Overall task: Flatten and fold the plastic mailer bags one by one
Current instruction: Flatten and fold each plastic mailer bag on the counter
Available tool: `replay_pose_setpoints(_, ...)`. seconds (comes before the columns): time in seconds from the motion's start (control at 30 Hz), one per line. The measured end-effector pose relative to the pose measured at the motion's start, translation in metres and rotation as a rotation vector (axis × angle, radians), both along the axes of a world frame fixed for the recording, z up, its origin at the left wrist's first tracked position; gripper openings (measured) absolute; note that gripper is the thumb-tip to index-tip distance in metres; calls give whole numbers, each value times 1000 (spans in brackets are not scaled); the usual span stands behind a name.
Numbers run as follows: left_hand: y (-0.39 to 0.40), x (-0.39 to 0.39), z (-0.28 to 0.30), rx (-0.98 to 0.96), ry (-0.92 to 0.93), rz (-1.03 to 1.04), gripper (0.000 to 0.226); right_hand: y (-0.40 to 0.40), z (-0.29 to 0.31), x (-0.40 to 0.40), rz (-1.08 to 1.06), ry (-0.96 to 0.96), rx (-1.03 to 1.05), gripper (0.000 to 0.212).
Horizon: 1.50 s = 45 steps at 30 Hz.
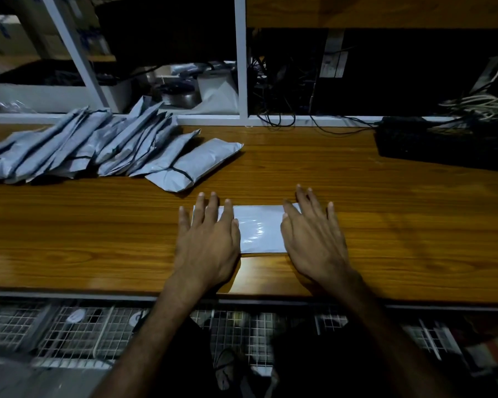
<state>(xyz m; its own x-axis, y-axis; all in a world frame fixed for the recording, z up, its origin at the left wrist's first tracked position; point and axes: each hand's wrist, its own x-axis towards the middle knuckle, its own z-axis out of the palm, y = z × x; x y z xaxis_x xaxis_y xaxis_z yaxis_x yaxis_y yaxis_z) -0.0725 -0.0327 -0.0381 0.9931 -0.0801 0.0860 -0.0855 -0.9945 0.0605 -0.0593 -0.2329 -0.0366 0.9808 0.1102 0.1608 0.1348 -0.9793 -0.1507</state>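
A wooden table [385, 225] carries a black keyboard [443, 145] at its far right, with tangled cables [483, 106] behind it and wire baskets [78, 331] below.

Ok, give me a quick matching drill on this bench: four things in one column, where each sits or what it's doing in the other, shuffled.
Things:
1. left hand
2. right hand
3. flat mailer bag
4. pile of folded bags

Places or states:
A. heaped at the far left of the table
B. flat on the bag's right end
C. lying between the two hands
D. flat on the bag's left end

Pairs: 1-D, 2-B, 3-C, 4-A
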Motion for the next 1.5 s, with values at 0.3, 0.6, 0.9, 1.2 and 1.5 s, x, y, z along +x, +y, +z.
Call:
replay_pose_setpoints(0.3, 19, -2, -3, -46, -24, 72, 69, -18, -1, -1, -19, 27, 46, 52)
replay_pose_setpoints(0.6, 40, -9, -3, -59, -23, 118, 59, -29, -1, -3, -37, 40, 81, 54)
replay_pose_setpoints(0.9, 48, -15, -2, -95, -16, 157, 63, -48, 2, -6, -43, 64, 64, 53)
replay_pose_setpoints(1.2, 54, -21, -1, -96, -9, 196, 59, -54, 4, -8, -48, 78, 52, 55)
replay_pose_setpoints(1.5, 56, -28, 2, -106, 20, 207, 60, -57, 2, -11, -86, 54, 65, 54)
